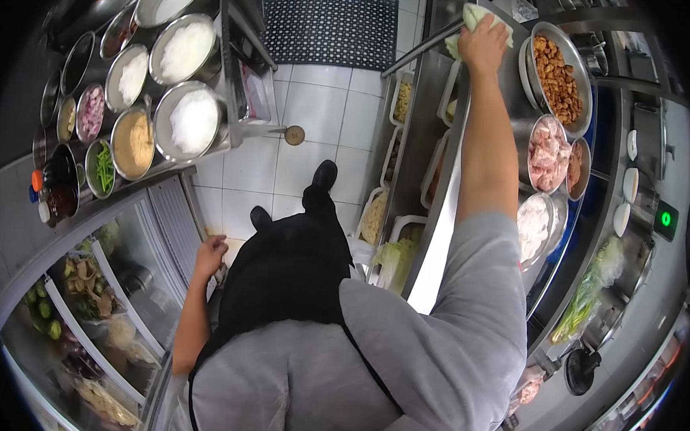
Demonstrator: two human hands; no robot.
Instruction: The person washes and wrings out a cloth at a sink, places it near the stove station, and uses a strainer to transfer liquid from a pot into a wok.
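My right hand (485,48) is stretched far forward along the steel counter (512,92). It is closed on a pale green-white cloth (481,18), pressed against the counter's far end. Just right of it stands a large metal bowl of browned, diced pieces (559,80). Nearer along that counter are a bowl of raw pink meat (549,153) and a bowl of whitish pieces (535,224). My left hand (211,256) hangs low by my side, near the glass-front fridge (159,230). Its fingers are curled, and whatever they may hold is hidden.
On the left shelf stand several metal bowls of white powder (195,122), chopped greens (104,169) and bottles (57,203). Food tubs (373,217) sit in a rack below the right counter. A black perforated mat (330,30) lies on the tiled floor (311,114).
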